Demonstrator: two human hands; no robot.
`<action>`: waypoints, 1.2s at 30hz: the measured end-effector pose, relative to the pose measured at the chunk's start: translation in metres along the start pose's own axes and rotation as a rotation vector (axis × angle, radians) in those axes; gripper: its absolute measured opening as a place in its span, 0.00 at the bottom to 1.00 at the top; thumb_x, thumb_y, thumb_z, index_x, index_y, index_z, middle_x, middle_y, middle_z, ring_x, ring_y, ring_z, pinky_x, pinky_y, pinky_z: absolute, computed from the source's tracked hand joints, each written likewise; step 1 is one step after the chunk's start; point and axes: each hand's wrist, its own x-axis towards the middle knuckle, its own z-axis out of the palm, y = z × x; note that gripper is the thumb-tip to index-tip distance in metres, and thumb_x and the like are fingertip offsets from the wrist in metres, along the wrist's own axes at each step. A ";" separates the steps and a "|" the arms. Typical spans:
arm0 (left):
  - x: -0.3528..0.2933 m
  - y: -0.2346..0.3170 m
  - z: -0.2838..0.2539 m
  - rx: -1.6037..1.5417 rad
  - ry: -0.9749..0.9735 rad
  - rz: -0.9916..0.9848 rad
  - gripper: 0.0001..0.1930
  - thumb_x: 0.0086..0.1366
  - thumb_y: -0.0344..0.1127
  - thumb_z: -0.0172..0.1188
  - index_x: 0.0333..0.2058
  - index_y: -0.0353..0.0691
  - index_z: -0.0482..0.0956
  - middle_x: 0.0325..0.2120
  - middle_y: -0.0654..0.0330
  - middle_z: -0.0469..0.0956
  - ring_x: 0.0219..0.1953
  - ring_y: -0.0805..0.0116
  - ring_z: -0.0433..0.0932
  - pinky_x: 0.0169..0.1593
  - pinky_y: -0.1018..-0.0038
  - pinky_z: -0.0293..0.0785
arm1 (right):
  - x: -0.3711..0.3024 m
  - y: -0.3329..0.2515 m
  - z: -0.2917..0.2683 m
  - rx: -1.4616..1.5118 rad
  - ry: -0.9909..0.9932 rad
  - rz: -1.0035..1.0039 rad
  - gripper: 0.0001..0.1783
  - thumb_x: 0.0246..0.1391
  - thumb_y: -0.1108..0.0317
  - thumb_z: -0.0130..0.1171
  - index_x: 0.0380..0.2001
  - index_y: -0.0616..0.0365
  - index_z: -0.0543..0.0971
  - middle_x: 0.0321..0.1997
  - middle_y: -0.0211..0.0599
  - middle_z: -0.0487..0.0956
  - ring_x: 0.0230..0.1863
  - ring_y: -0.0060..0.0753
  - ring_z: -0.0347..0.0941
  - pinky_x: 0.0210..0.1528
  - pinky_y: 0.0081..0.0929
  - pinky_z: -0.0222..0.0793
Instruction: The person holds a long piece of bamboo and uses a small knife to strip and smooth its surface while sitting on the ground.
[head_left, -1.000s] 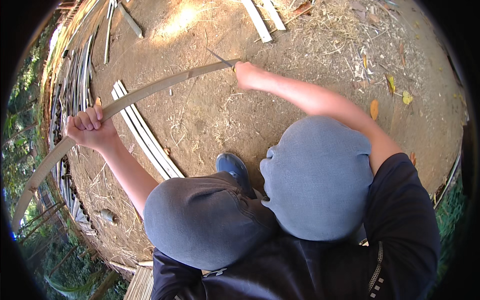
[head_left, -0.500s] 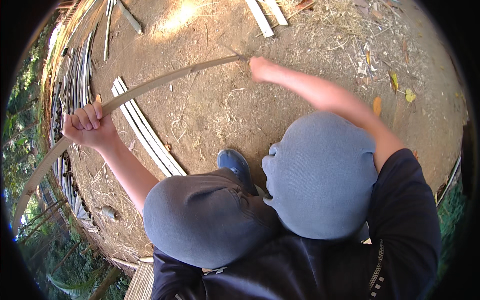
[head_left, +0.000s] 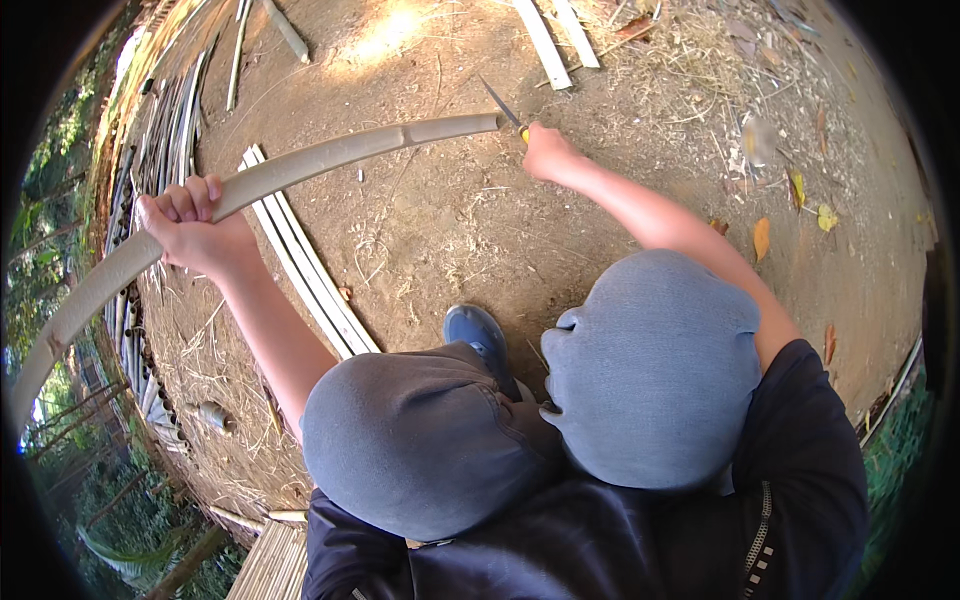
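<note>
Reaches forward and left with the left arm [head_left: 272, 320], with the left hand [head_left: 205, 232] curled into a grip. Stretches the right arm [head_left: 655, 218] past the outside of the bent right knee [head_left: 655, 370], with the right hand [head_left: 550, 153] clenched beyond it.

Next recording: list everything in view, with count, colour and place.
long narrow bamboo-like strip: one, tan, upper left
slim pointed knife: one, yellow handle, dark blade, upper centre
slender straight strips: several, whitish, left of centre
flat slats: two, cream, top centre
thin poles: many, grey, upper left
short stubby cylinder: one, brown, lower left
fallen leaves: several, orange, yellow, brown, right
dry shavings: uncounted, straw, upper right
slatted platform: one, tan, lower left
leafy plants: uncounted, green, left rim
dirt ground: brown, throughout
shoe: one, blue, centre
trouser knees: two, blue-grey, lower centre
shirt: one, black, lower edge
left hand: one, bare, round the strip
right hand: one, bare, round the knife
</note>
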 end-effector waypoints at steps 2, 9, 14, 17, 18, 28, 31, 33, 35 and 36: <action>-0.002 -0.002 0.007 0.015 0.097 0.014 0.21 0.77 0.45 0.43 0.22 0.50 0.53 0.15 0.70 0.48 0.17 0.76 0.51 0.25 0.74 0.57 | -0.008 -0.009 -0.006 0.015 -0.032 -0.053 0.19 0.55 0.72 0.55 0.50 0.66 0.72 0.47 0.58 0.80 0.50 0.52 0.79 0.51 0.45 0.74; -0.010 0.008 0.010 -0.074 -0.101 -0.046 0.25 0.70 0.43 0.52 0.16 0.50 0.51 0.11 0.70 0.48 0.14 0.76 0.48 0.23 0.74 0.53 | -0.032 -0.069 -0.069 -0.159 -0.313 -0.443 0.13 0.55 0.65 0.62 0.39 0.58 0.72 0.31 0.40 0.78 0.34 0.36 0.77 0.42 0.40 0.75; -0.003 0.007 0.005 -0.153 -0.458 -0.094 0.26 0.69 0.41 0.51 0.13 0.51 0.50 0.09 0.70 0.47 0.12 0.76 0.48 0.21 0.74 0.54 | -0.039 -0.094 -0.101 -0.286 -0.472 -0.404 0.09 0.57 0.73 0.56 0.41 0.59 0.72 0.26 0.36 0.75 0.20 0.25 0.69 0.17 0.24 0.66; 0.003 0.000 0.002 -0.165 -0.450 -0.118 0.26 0.69 0.41 0.51 0.13 0.51 0.51 0.08 0.69 0.49 0.11 0.76 0.49 0.21 0.75 0.56 | -0.051 -0.099 -0.096 -0.492 -0.358 -0.286 0.21 0.57 0.79 0.48 0.56 0.64 0.71 0.29 0.41 0.75 0.24 0.24 0.70 0.20 0.24 0.68; 0.002 0.001 0.002 -0.156 -0.433 -0.120 0.26 0.69 0.41 0.51 0.13 0.51 0.51 0.08 0.69 0.49 0.11 0.76 0.49 0.20 0.74 0.56 | -0.050 -0.104 -0.086 -0.568 -0.351 -0.209 0.26 0.57 0.80 0.47 0.61 0.67 0.68 0.33 0.46 0.76 0.27 0.28 0.72 0.24 0.26 0.72; 0.006 -0.015 -0.008 -0.157 -0.110 -0.132 0.23 0.65 0.47 0.60 0.17 0.51 0.59 0.08 0.70 0.53 0.06 0.76 0.54 0.11 0.75 0.54 | -0.085 -0.127 -0.077 -0.352 -0.209 -0.299 0.16 0.52 0.76 0.51 0.45 0.67 0.73 0.41 0.60 0.80 0.43 0.52 0.80 0.45 0.43 0.75; 0.004 -0.006 0.000 -0.143 -0.106 -0.095 0.23 0.65 0.47 0.60 0.17 0.51 0.59 0.08 0.70 0.52 0.06 0.76 0.53 0.11 0.75 0.54 | -0.088 -0.134 -0.070 -0.374 -0.213 -0.298 0.17 0.53 0.76 0.51 0.48 0.67 0.72 0.41 0.58 0.80 0.41 0.49 0.80 0.42 0.40 0.76; -0.003 -0.007 -0.007 -0.149 -0.127 -0.141 0.23 0.65 0.47 0.61 0.17 0.51 0.59 0.08 0.70 0.52 0.07 0.76 0.54 0.11 0.76 0.54 | -0.079 -0.121 -0.068 -0.400 -0.210 -0.224 0.19 0.56 0.77 0.52 0.52 0.69 0.71 0.41 0.53 0.80 0.39 0.41 0.81 0.36 0.33 0.78; -0.005 -0.007 -0.008 -0.146 -0.137 -0.143 0.23 0.65 0.47 0.61 0.18 0.51 0.59 0.08 0.70 0.53 0.07 0.76 0.54 0.12 0.76 0.54 | -0.085 -0.117 -0.065 -0.323 -0.189 -0.302 0.18 0.53 0.76 0.52 0.49 0.67 0.72 0.41 0.58 0.80 0.42 0.51 0.80 0.42 0.40 0.76; -0.002 -0.005 -0.006 -0.137 -0.138 -0.103 0.23 0.65 0.47 0.61 0.17 0.51 0.59 0.08 0.70 0.53 0.07 0.76 0.54 0.12 0.76 0.54 | -0.091 -0.119 -0.064 -0.284 -0.183 -0.344 0.17 0.52 0.75 0.52 0.47 0.66 0.73 0.41 0.61 0.80 0.43 0.56 0.80 0.44 0.44 0.75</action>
